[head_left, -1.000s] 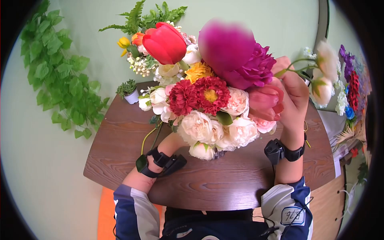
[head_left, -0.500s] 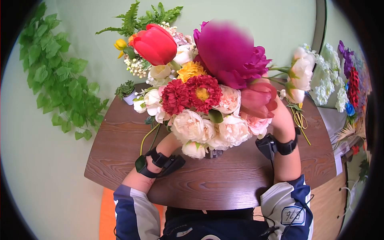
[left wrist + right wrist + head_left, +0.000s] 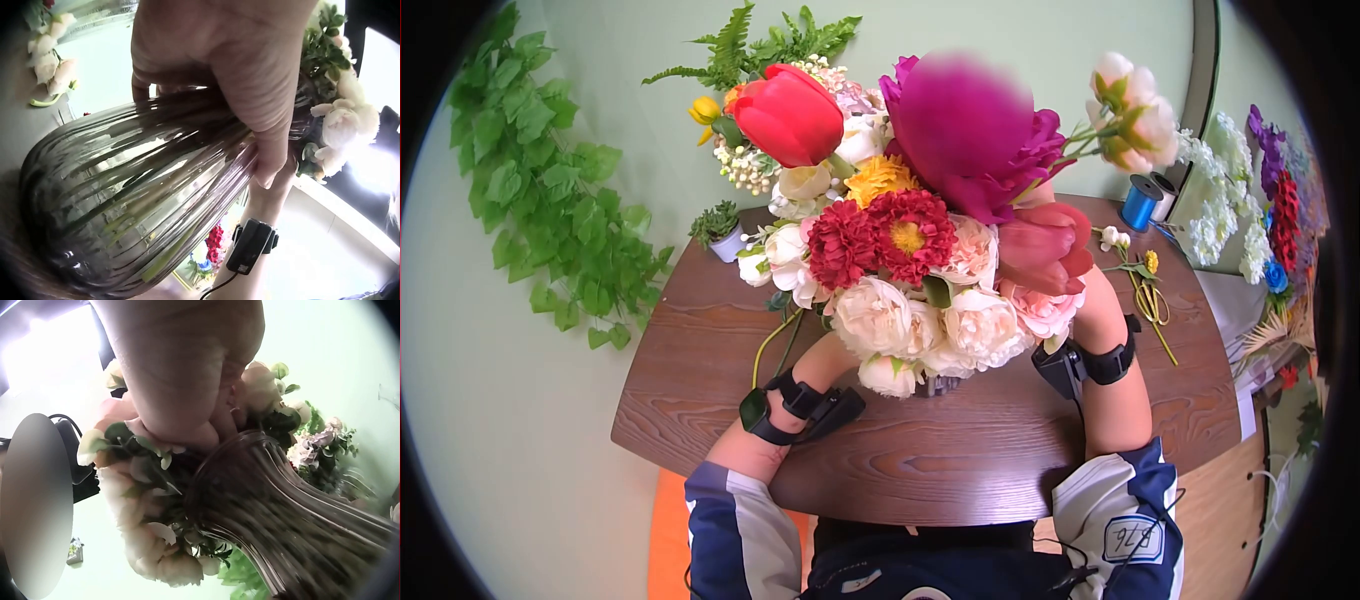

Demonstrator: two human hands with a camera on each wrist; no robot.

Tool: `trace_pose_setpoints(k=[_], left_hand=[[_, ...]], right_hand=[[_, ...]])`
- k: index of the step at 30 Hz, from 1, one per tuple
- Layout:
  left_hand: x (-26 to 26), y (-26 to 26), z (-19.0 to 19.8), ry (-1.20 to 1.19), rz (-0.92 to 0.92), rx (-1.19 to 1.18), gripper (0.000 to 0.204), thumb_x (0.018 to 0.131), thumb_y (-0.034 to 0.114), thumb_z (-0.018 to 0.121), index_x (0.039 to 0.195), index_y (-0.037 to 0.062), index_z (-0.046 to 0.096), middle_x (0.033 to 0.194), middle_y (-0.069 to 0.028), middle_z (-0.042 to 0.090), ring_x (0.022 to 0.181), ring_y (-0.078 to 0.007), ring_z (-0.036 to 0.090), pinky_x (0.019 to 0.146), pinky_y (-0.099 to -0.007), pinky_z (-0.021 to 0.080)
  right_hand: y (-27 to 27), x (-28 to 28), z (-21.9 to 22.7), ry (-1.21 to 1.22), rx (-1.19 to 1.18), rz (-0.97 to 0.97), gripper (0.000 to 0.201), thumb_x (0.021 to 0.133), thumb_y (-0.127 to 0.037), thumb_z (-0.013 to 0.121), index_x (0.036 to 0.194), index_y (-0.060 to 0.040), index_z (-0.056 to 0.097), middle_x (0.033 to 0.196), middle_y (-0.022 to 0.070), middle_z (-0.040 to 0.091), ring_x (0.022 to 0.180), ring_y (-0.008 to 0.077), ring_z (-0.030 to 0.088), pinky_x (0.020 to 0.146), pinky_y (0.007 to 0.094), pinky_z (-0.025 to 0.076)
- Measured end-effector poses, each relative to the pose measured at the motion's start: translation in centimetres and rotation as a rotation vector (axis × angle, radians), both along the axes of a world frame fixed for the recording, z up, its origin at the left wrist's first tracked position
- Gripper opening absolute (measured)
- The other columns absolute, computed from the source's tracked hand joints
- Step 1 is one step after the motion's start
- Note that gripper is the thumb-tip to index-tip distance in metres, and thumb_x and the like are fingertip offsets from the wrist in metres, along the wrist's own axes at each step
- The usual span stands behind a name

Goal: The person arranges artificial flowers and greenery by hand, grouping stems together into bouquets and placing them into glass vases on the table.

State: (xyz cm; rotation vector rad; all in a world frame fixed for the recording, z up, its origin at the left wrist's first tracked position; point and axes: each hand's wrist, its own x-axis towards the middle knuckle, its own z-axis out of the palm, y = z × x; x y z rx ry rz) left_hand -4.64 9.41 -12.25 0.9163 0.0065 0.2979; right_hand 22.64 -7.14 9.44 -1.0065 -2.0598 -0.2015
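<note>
A full bouquet of artificial flowers (image 3: pixel 990 325) stands in a ribbed, clear glass vase (image 3: pixel 119 194), stems showing through the glass. My left hand (image 3: pixel 215 53) grips the vase around its narrow upper part, thumb on one side and fingers on the other. At the vase's mouth, my right hand (image 3: pixel 181 381) has its fingers bent in among the blooms, mostly hidden behind the bouquet in the head view. It holds the stem of a cream flower spray (image 3: pixel 1135 120), which juts out at the bouquet's upper right. A purple bloom (image 3: pixel 970 130) and red tulip (image 3: pixel 788 115) rise highest.
On the brown table (image 3: pixel 900 450) stand a small potted succulent (image 3: pixel 720 230) and a blue spool (image 3: pixel 1141 203). Loose cut flowers (image 3: pixel 1150 270) lie at the right. Green vines (image 3: pixel 540 190) hang on the left wall, and more flowers (image 3: pixel 1282 230) are at the far right.
The right hand has moved left and down behind the bouquet. The cream spray dipped, then rose and now leans up from the bouquet's right side. The left arm has hardly moved.
</note>
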Motion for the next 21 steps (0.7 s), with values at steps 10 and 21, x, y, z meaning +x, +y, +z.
trace_pose_setpoints(k=[10,21], left_hand=[[1.9,-0.3,1.5,0.002,0.041,-0.025,0.059,0.091,0.044,0.038,0.134,0.004,0.032,0.127,-0.0165,0.046,0.106,-0.0343,0.054,0.073,-0.0486,0.052],[2.9,-0.9,2.7,-0.002,0.093,-0.06,0.059,0.091,0.044,0.038,0.134,0.0038,0.032,0.126,-0.0167,0.047,0.104,-0.0347,0.055,0.071,-0.0486,0.053]], right_hand=[[0.4,0.4,0.3,0.123,0.095,0.121,0.037,0.067,-0.026,0.066,0.099,-0.0094,0.056,0.095,0.0084,0.055,0.09,0.0253,0.05,0.094,0.0367,0.028],[-2.6,-1.1,1.6,0.407,-0.113,0.215,0.036,0.066,-0.015,0.071,0.097,-0.0035,0.057,0.096,0.0075,0.058,0.088,0.0214,0.055,0.078,0.0311,0.044]])
